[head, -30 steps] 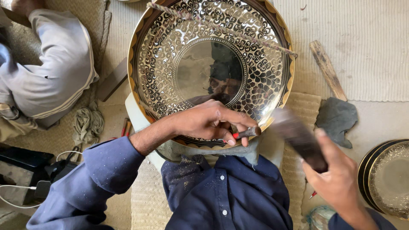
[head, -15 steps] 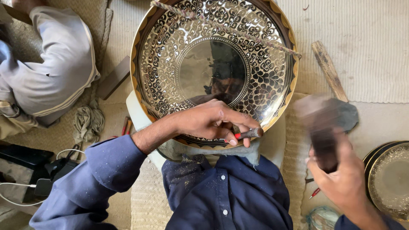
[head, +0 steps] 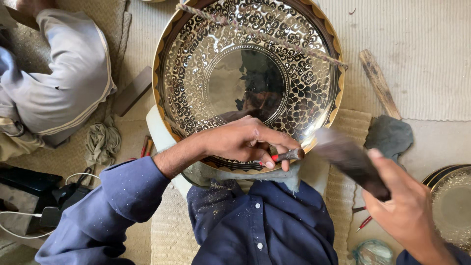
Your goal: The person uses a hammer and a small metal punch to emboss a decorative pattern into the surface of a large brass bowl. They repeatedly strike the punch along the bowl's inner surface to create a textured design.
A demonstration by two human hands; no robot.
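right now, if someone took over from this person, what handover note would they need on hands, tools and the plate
Left hand pinches a small red-banded chisel, tip on the near rim of the big engraved brass plate.
Right hand grips a dark hammer, blurred, its head close beside the chisel.
Plate rests at the lap, a twisted cord across it.
Done: pattern covers most of the plate.
Left: cannot tell how much of the near rim is unworked.
Second plate lies at right.
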